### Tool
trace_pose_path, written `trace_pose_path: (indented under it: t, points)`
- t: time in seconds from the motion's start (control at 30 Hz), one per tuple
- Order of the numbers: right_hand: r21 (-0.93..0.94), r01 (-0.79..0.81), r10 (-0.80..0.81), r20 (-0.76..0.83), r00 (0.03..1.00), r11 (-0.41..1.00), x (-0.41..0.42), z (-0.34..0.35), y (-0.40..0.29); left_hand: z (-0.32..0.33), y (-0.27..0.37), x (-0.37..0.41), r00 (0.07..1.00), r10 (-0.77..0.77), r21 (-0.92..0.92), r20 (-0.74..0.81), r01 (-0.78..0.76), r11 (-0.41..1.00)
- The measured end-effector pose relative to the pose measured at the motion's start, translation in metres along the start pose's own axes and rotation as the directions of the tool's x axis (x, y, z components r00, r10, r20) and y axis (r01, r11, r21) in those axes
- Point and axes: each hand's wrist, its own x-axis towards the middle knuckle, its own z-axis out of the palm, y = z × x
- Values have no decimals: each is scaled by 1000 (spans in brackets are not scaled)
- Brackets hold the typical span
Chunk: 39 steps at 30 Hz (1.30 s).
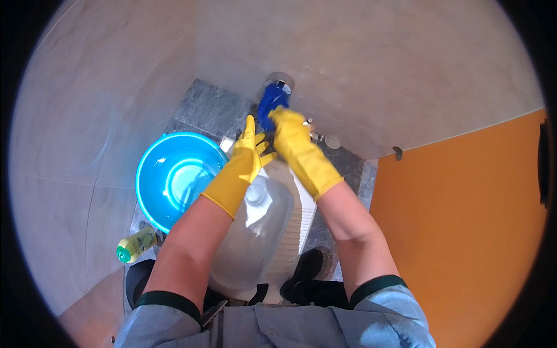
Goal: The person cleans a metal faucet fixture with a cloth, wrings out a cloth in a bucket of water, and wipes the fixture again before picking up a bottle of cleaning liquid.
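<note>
Both of my hands wear yellow rubber gloves. My right hand point(292, 132) grips a bunched blue cloth point(273, 104), which lies against a round metal fixture point(280, 79) low at the wall. Some blur softens the right fingertips. Just left of the cloth, my left hand point(252, 154) holds nothing, its fingers spread and thumb side up. Beneath my forearms is a white ceramic squat toilet point(243, 265) with ribbed foot areas, partly in sunlight. A bright blue plastic basin point(148, 191) stands beside my left forearm, which hides part of its rim.
Near my left elbow is a yellow-green bottle with a green cap point(135, 245). A small metal valve point(317, 136) projects right of my right glove. Tiled walls point(370, 65) enclose the far side and left; an orange panel point(444, 217) borders the right. My black shoe point(307, 269) is beside the toilet.
</note>
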Motion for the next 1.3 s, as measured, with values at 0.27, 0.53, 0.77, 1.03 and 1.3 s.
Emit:
trace_pose_path:
  t: [0.27, 0.53, 0.77, 1.03, 1.3]
  points:
    - [684, -180, 113, 142, 983, 707, -74, -20, -14, 5, 1, -1, 970, 227, 267, 89, -242, 933]
    - [244, -389, 436, -179, 882, 888, -17, -14, 48, 67, 91, 60, 487, 658, 816, 574, -403, -413]
    - [175, -415, 450, -295, 843, 893, -20, 30, 58, 67, 63, 86, 946, 208, 595, 250, -320, 737]
    - [200, -451, 491, -263, 830, 870, -9, 32, 52, 20, 58, 121, 980, 190, 681, -57, -101, 725]
    - [792, -351, 642, -67, 764, 500, -62, -13, 17, 17, -88, 54, 992, -41, 355, 116, -3, 935]
